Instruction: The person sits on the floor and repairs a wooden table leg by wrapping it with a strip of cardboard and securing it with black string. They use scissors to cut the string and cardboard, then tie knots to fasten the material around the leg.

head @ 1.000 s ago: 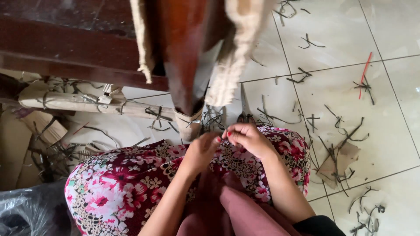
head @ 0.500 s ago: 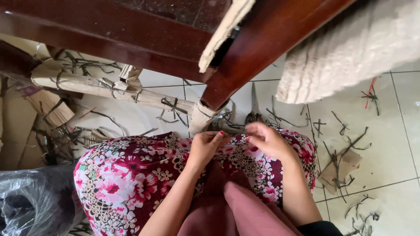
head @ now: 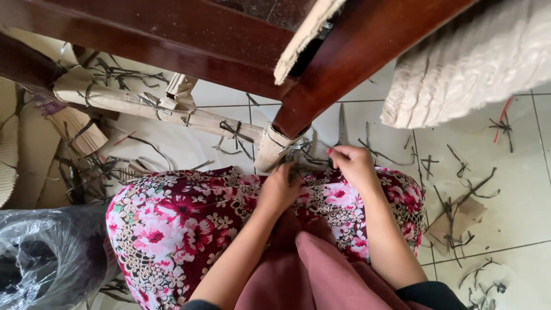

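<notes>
Wooden frame [head: 189, 34]: dark red-brown rails are crossing the top of the view, with one leg [head: 350, 69] slanting down toward the hands.
Floor [head: 516, 189]: pale tiles are lying under everything, littered with dark cut strips [head: 459, 189] on the right.
Floral cloth [head: 189, 229]: a red, pink and white flowered fabric is covering the person's lap, filling the lower middle.
Padded roll [head: 476, 63]: a cream ribbed cushion is hanging at upper right, beside the leg.
Plastic bag [head: 46, 258]: a grey crumpled bag is sitting at lower left, just beside the lap.
Wrapped rail [head: 149, 106]: a lower bar is lying wrapped in tan cardboard, tied with dark strips, running from the left toward the foot of the leg.
Cardboard wrap [head: 272, 150]: the foot of the leg is wearing a tan cardboard sleeve bound with dark ties [head: 298, 150]; it is standing on the floor right at the edge of the lap, between the two hands.
Right hand [head: 356, 166]: it is resting at the lap's edge just right of the wrap, fingers [head: 338, 154] curled together, pinching at the ties.
Left hand [head: 278, 189]: it is lying on the floral cloth just below the wrap, fingers bent inward toward the ties; whether they are clamping anything I cannot tell.
Cardboard scrap [head: 459, 221]: a small tan piece is lying on the floor at right, among the strips.
</notes>
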